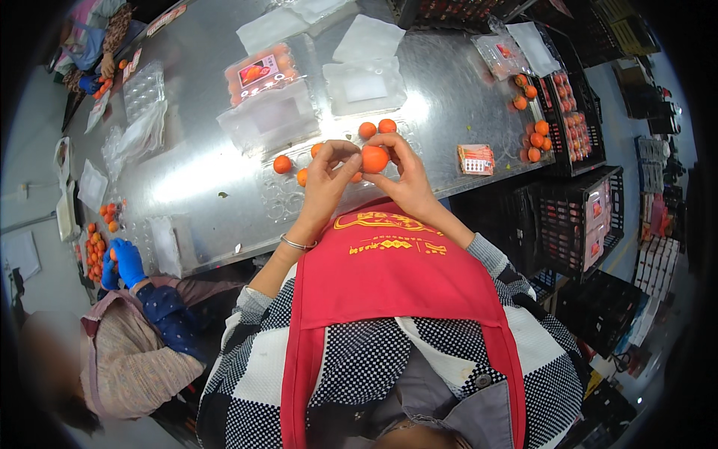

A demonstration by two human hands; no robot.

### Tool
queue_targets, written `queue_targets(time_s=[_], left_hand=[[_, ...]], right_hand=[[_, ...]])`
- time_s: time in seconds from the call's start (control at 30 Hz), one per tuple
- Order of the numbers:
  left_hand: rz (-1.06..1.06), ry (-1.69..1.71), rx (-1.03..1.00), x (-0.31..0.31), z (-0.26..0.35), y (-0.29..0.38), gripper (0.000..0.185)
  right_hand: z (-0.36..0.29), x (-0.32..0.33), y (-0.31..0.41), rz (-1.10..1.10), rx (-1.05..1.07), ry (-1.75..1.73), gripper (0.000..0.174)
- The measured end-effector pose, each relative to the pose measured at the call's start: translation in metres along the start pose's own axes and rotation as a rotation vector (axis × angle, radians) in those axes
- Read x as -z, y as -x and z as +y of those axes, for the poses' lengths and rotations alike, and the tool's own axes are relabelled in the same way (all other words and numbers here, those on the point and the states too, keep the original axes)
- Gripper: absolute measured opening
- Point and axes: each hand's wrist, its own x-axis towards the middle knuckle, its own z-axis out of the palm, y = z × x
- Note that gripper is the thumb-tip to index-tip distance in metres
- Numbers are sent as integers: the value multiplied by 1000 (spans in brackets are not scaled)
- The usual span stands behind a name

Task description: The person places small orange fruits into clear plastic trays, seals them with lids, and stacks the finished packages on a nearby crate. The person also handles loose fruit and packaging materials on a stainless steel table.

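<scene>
Between my two hands, above the metal table's near edge, is an orange round fruit (374, 159). The fingers and thumb of my right hand (408, 178) hold it from the right. My left hand (329, 182) touches its left side with thumb and fingertips; whether it bears any of the weight is unclear. Beneath lies a clear plastic tray (276, 197) with round hollows, partly hidden by my hands. Several like fruits, one at the left (282, 164) and two beyond my hands (367, 130), are on or by it. A filled, labelled pack (261, 73) lies farther back.
Clear packs with white pads (364, 84) lie beyond the tray. Printed cards (475, 159) and loose fruits (534, 140) are at the right, beside black crates (580, 126). A co-worker's blue-gloved hands (124, 264) are at the left; another person (92, 45) works at the far left.
</scene>
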Motion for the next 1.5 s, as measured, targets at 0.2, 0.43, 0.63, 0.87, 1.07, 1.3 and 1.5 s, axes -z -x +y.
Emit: queue_targets(time_s=[0.2, 0.43, 0.63, 0.87, 1.07, 1.3, 1.5], left_hand=[[68, -141, -93, 0, 0, -1, 25], [-45, -312, -80, -5, 3, 6, 39], [295, -463, -296, 41, -22, -18, 43], [210, -861, -180, 114, -50, -13, 50], [124, -1040, -292, 120, -61, -16, 50], [121, -1017, -235, 123, -64, -13, 44], [199, -1001, -216, 119, -69, -12, 43]], right_hand=[[-6, 4, -1, 27, 82, 240, 45], [0, 2, -4, 10, 189, 391, 47], [12, 8, 1, 58, 100, 433, 53], [42, 22, 10, 64, -74, 449, 50], [68, 33, 1, 40, -9, 522, 46], [94, 43, -41, -11, 86, 849, 41], [108, 49, -66, -186, 87, 1006, 38]])
